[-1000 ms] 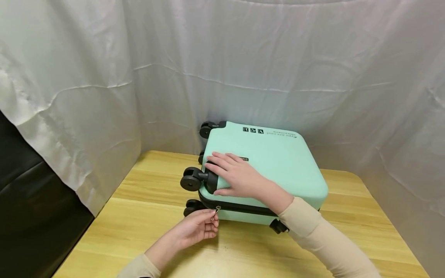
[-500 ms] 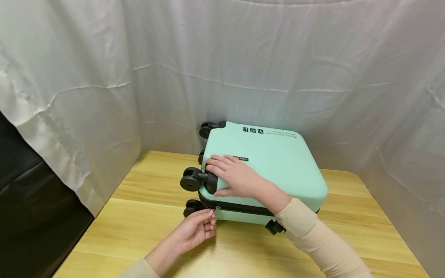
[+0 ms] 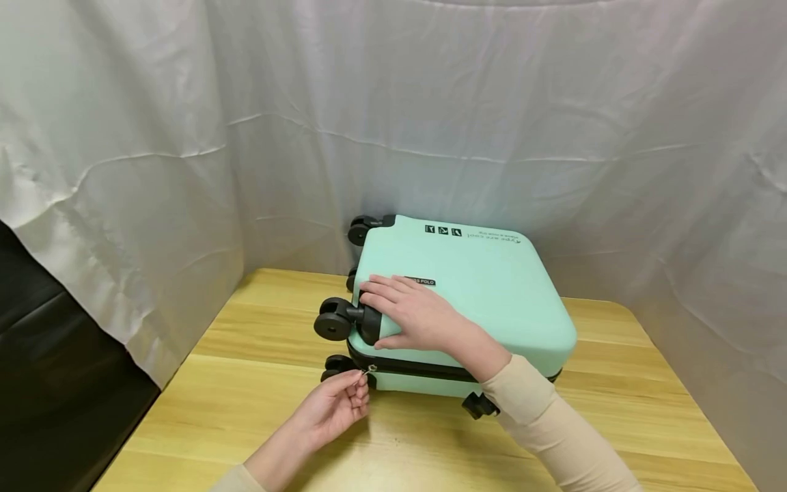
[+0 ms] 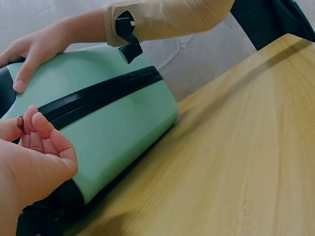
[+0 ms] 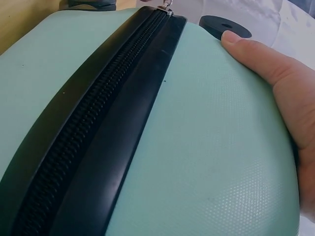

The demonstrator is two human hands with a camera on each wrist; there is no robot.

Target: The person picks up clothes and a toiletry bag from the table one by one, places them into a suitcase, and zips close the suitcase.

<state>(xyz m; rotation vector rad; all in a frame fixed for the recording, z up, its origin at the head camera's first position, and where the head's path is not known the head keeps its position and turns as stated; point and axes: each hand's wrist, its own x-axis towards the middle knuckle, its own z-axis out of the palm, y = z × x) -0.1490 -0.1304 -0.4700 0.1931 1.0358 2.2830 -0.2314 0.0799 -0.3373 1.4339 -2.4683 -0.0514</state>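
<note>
A mint-green hard-shell suitcase lies flat on the table, its wheels toward the left. Along its near side runs a black zipper. My left hand pinches the small metal zipper pull between thumb and fingers, close to the near left corner. In the right wrist view, the zipper teeth run as one band up to the metal slider. My right hand rests on the lid beside the black corner guard, fingers extended over the top and thumb along the near edge.
The wooden table extends around the suitcase. Black wheels stick out at the left. Grey-white curtains hang behind and at both sides, and black fabric shows at the far left.
My left hand has moved a little left along the near side, taking the zipper pull toward the corner. My right hand stays on the lid. The head view has shifted slightly.
</note>
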